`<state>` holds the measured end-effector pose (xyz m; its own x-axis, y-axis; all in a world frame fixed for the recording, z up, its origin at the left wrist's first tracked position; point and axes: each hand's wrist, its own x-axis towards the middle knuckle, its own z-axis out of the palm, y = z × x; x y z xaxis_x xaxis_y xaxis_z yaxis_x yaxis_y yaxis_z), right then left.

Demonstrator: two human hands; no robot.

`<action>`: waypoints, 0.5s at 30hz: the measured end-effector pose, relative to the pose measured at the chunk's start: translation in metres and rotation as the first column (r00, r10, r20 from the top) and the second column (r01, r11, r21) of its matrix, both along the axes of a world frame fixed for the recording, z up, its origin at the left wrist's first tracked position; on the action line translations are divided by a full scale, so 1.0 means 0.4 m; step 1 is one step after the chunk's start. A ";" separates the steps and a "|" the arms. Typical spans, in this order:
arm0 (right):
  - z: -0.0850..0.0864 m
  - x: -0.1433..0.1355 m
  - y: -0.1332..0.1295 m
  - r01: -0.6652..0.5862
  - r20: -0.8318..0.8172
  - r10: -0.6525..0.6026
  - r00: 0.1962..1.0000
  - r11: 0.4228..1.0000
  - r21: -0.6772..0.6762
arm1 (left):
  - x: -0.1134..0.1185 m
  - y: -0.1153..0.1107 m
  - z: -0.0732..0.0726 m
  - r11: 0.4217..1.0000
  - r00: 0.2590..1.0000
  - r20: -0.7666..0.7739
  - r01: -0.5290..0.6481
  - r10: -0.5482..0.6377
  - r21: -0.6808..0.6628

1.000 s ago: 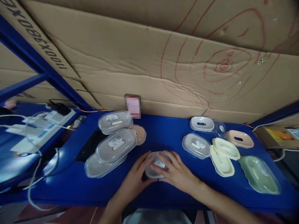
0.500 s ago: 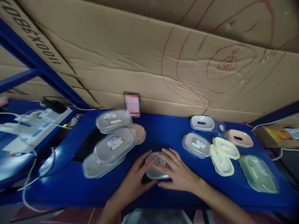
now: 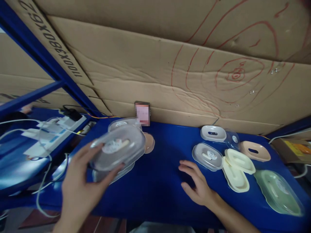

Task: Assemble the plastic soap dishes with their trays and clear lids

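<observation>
My left hand [image 3: 81, 181] grips a grey oval soap dish with a clear lid [image 3: 128, 150], a round sticker showing under the lid. It is held up in front of the left-hand pile and hides part of it. Around it show another lidded soap dish [image 3: 126, 122] behind, a peach one [image 3: 149, 143] to the right and the edge of one [image 3: 125, 173] beneath. My right hand [image 3: 195, 184] is at the middle of the blue table [image 3: 160, 191], fingers apart, holding nothing. Nearest to it is a lidded grey soap dish [image 3: 206, 157].
At the right lie cream dish parts [image 3: 239, 160], a white dish part [image 3: 213, 133], a peach dish part [image 3: 256, 150], a clear lid [image 3: 232, 139] and a green lidded dish [image 3: 277, 191]. Power strips [image 3: 53, 137] with cables are at left. A cardboard wall [image 3: 126, 71] closes the back.
My hands have parted. The left hand has carried the lidded soap dish from the middle to the left-hand pile; the right hand has let go and moved slightly right. The view has shifted somewhat.
</observation>
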<state>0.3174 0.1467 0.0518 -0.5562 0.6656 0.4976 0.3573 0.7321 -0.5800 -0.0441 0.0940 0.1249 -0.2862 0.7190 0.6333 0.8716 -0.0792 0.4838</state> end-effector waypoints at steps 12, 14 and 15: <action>-0.008 -0.011 0.013 -0.007 0.110 0.011 0.994 0.999 -0.041 | -0.162 0.145 -0.035 0.979 0.972 -0.127 0.190 -0.199 -0.076; -0.011 -0.012 0.014 -0.014 0.116 0.021 0.993 0.998 -0.058 | -0.165 0.146 -0.044 0.975 0.969 -0.123 0.207 -0.216 -0.079; -0.012 -0.014 0.013 -0.016 0.119 0.024 0.993 0.998 -0.065 | -0.167 0.147 -0.050 0.974 0.968 -0.119 0.210 -0.219 -0.084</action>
